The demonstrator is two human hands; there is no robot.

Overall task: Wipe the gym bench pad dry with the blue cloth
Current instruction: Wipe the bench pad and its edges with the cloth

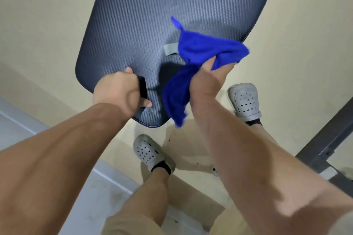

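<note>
Gripping a bunched blue cloth in curled fingers, the right hand holds it over the near right edge of the dark ribbed gym bench pad, while the left hand closes round a black strap at the pad's near end. A small grey tag lies just beside the cloth. Grey perforated clogs stand on the cream floor below, a grey metal frame to the right.

no legible text, small grey tag on gym bench pad near pad's lower end, too blurred to read
</note>
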